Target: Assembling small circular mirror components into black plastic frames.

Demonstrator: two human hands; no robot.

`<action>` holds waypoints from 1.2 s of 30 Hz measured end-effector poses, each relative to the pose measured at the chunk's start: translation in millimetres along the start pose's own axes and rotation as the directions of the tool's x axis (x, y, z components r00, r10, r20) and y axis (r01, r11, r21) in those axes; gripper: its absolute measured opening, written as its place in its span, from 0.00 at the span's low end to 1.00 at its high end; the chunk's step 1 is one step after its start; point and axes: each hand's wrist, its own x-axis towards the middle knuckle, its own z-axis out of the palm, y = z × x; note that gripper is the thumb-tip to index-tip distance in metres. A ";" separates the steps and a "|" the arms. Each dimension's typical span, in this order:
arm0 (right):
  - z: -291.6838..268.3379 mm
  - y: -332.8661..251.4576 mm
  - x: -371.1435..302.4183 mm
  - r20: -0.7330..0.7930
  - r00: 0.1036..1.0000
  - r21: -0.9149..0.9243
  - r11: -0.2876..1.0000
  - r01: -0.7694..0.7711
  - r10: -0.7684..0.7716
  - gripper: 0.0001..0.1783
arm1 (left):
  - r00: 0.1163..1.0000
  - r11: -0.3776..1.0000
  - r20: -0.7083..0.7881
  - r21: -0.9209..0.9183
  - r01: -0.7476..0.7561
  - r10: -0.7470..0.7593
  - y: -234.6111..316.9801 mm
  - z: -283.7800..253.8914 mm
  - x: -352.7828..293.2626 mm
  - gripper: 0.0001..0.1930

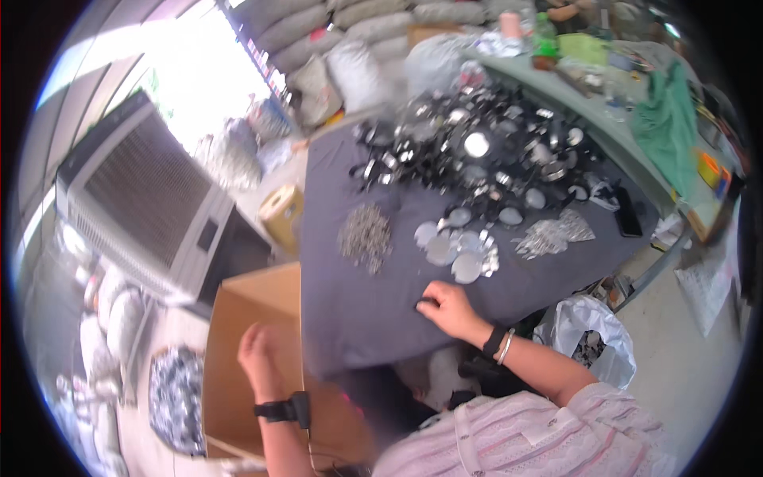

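My right hand (455, 312) is over the near part of the dark cloth-covered table (350, 318), with thumb and fingers pinched on a small black piece (429, 301) whose kind I cannot make out. Just beyond it lie several flat silvery discs (467, 267). My left hand (258, 358) hangs over the open cardboard box (230, 381) beside the table's left edge; its fingers are smeared by motion and I cannot see anything in them. A heap of small grey metal parts (366, 237) sits farther up the table on the left.
A large pile of shiny black and silver parts (477, 143) covers the far table. Small silver pieces (544, 238) and a black phone (627, 213) lie at right. A lined bin (616, 334) stands right of me. An air cooler (151, 199) and tape roll (280, 208) are left.
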 end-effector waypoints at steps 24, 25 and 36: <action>-6.3 -2.6 -9.3 0.081 0.996 -0.051 0.998 0.045 -0.041 0.10 | 0.963 0.954 0.269 -0.285 0.091 -0.011 -210.9 -116.4 154.8 0.15; -5.2 -1.6 -10.5 0.086 0.996 -0.058 0.997 0.041 -0.036 0.10 | 0.962 0.956 0.273 -0.283 0.081 -0.001 -206.1 -111.2 159.1 0.15; -8.1 -3.9 -8.4 0.119 0.993 -0.065 0.998 -0.011 0.019 0.11 | 0.915 0.981 0.402 -0.191 0.040 0.041 -157.9 -21.9 192.8 0.13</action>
